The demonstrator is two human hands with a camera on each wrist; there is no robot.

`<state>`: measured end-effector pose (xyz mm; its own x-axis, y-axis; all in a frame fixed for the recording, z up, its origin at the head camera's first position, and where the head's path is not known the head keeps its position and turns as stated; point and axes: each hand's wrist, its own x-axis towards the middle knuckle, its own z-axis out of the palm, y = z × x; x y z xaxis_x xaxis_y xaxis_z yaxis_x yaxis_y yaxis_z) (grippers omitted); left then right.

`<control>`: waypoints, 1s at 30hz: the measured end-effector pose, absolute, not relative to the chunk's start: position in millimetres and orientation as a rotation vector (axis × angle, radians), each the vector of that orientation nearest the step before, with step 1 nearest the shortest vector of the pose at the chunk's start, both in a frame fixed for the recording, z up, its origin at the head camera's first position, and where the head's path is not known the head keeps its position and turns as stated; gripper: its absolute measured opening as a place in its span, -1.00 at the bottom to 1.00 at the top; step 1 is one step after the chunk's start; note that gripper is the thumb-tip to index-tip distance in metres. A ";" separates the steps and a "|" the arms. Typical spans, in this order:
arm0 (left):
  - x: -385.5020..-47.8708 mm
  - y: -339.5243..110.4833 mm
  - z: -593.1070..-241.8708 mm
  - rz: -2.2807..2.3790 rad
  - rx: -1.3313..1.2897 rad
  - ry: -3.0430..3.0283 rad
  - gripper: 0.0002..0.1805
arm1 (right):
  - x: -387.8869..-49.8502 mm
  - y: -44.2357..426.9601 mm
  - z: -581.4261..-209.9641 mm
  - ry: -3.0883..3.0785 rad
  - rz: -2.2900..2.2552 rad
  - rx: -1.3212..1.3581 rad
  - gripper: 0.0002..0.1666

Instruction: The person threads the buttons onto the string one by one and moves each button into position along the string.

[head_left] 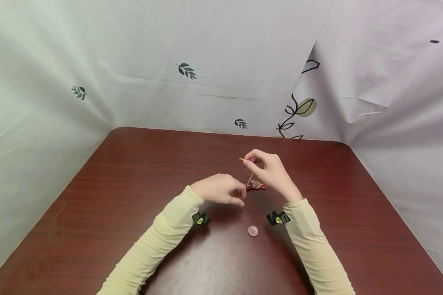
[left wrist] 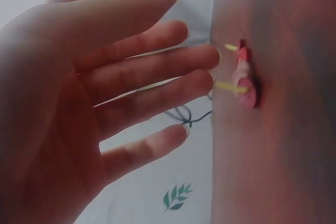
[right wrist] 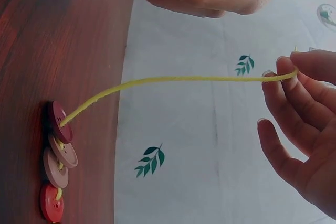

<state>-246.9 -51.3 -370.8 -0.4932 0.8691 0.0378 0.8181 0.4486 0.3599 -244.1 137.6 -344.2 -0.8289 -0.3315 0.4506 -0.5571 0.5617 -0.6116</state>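
My right hand (head_left: pixel 268 170) pinches a yellow cord (right wrist: pixel 178 78) near its end between thumb and fingers, and a short tip sticks out beyond them. From there the cord runs down to a row of threaded buttons on the table: a dark red button (right wrist: pixel 59 121) first, then two dusty pink buttons (right wrist: pixel 55 167) and a bright red button (right wrist: pixel 51 203). My left hand (head_left: pixel 221 189) hovers just left of this row, its fingers loosely bent and holding nothing. In the left wrist view the strung buttons (left wrist: pixel 247 90) lie beyond the fingertips.
A loose pink button (head_left: pixel 252 231) lies on the brown wooden table (head_left: pixel 140 164), nearer to me, between the two forearms. White cloth (head_left: pixel 151 41) with leaf prints hangs behind the table and at its sides.
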 end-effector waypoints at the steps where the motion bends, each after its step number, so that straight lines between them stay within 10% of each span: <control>1: -246.1 -48.9 -371.8 0.491 1.514 2.535 -0.85 | -244.2 137.9 -344.0 -2.513 1.133 0.733 -0.94; 16: -214.1 -17.5 -388.6 0.150 1.628 2.401 -0.35 | -246.1 141.1 -343.1 -2.575 1.134 0.700 -0.96; 30: -205.9 -9.1 -397.3 0.040 1.629 2.368 -0.85 | -245.2 139.6 -343.1 -2.588 1.111 0.709 -0.95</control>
<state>-205.9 -9.1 -397.3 -0.3334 0.9209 -0.2021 0.9134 0.3686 0.1725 -245.2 139.6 -343.1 -0.8544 -0.3394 0.3935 -0.5190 0.5938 -0.6148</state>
